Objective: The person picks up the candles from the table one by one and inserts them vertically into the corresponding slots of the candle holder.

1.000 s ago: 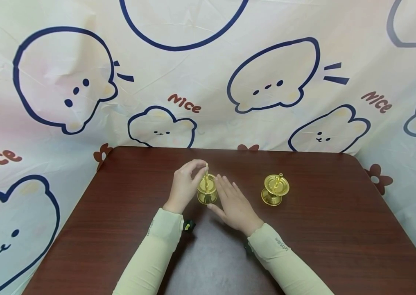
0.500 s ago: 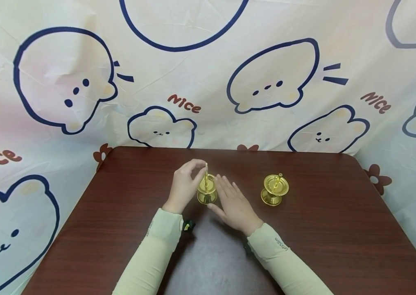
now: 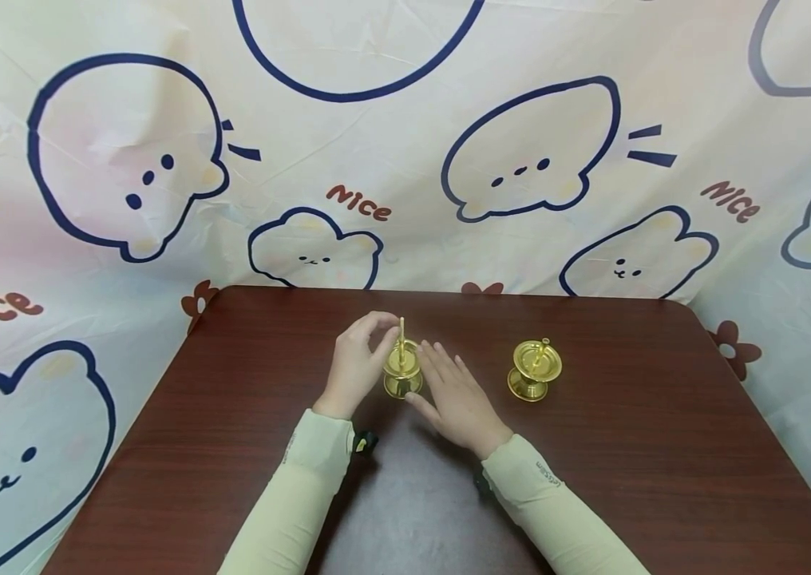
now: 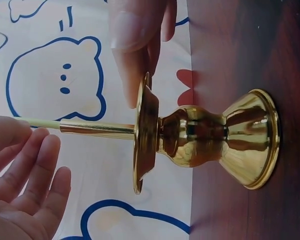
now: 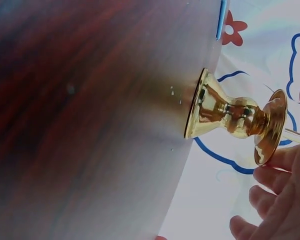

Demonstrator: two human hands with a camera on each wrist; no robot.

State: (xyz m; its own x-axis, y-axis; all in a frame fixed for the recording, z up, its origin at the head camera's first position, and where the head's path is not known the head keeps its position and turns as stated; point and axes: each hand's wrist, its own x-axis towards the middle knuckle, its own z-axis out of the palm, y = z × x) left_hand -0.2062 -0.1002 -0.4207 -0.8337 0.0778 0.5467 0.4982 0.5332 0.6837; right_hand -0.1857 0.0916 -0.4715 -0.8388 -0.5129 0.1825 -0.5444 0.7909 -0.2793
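Stick (image 4: 46, 123) is pinched by L hand (image 3: 355, 365); left stand (image 4: 190, 135), touched by R hand (image 3: 460, 402) w/ straight fingers, may be tipped if pushed off-ctr.

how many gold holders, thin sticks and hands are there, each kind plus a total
Left gold holder and right gold holder: 2
Thin stick: 1
Left hand and right hand: 2
Total: 5

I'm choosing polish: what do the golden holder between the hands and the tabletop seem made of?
Golden holder: probably polished brass or plated metal, given its mirrored highlights.
Tabletop: wood or laminate, reddish brown with streaky grain and soft sheen; can't tell which.
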